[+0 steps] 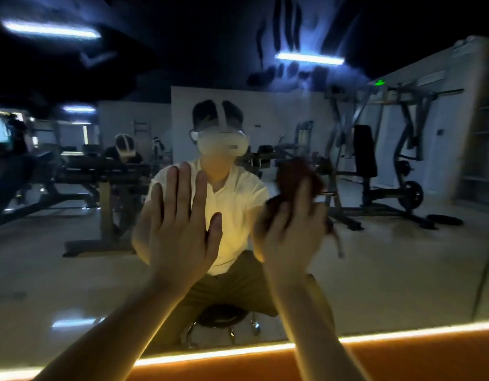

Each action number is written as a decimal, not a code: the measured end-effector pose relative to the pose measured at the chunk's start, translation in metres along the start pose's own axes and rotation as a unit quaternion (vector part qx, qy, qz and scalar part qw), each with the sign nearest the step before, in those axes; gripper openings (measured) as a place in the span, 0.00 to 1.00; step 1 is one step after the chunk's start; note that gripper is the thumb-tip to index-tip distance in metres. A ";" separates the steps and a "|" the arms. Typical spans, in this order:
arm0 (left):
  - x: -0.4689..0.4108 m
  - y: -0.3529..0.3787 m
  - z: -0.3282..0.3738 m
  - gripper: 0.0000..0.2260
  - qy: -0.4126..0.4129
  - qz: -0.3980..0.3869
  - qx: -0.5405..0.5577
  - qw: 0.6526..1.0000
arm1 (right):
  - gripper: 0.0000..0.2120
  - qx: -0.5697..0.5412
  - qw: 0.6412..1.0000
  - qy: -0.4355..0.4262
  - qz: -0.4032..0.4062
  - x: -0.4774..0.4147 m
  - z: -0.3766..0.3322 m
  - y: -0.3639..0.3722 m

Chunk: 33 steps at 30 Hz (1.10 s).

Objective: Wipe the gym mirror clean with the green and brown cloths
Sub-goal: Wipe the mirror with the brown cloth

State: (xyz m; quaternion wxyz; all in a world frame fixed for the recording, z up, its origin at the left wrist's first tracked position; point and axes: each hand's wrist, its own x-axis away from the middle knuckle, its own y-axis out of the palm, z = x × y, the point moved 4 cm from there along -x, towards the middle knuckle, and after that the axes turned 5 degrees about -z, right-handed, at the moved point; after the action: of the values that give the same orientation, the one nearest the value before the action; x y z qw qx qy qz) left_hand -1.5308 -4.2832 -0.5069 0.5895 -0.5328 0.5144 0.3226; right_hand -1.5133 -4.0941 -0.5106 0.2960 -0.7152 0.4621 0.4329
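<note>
Brown cloth [295,174] bunched in the right hand [290,232] against the gym mirror [73,270]; left hand [180,221] pressed flat, fingers straight. Weight machines [389,160] reflected above a glowing orange ledge [402,358].

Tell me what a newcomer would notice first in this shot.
Two raised hands fill the centre: the left hand is spread flat toward the mirror, and the blurred right hand holds a bunched brown cloth up at the glass. Between them, the mirror reflects a seated person in a white headset. A glowing orange strip runs along the bottom.
</note>
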 end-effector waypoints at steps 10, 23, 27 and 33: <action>0.001 -0.003 -0.003 0.33 0.008 -0.026 0.020 0.999 | 0.24 0.206 0.916 -0.325 -0.112 -0.062 -0.002 -0.032; -0.019 -0.039 -0.018 0.24 0.066 -0.027 0.025 0.997 | 0.25 0.058 0.961 -0.249 -0.111 -0.042 -0.083 0.015; -0.079 -0.066 -0.040 0.17 0.110 0.006 0.005 0.994 | 0.31 0.150 0.846 -0.488 -0.154 -0.070 -0.069 0.004; -0.178 -0.066 -0.024 0.34 0.062 0.007 -0.035 0.997 | 0.24 0.172 0.940 -0.287 -0.060 -0.223 0.026 -0.049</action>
State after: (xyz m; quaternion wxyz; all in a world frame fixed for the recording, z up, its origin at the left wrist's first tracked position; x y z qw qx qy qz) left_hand -1.5226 -4.2907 -0.3156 0.5356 -0.5681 0.5420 0.3108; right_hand -1.5212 -3.9625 -0.3218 0.5600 -0.5254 0.3808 0.5151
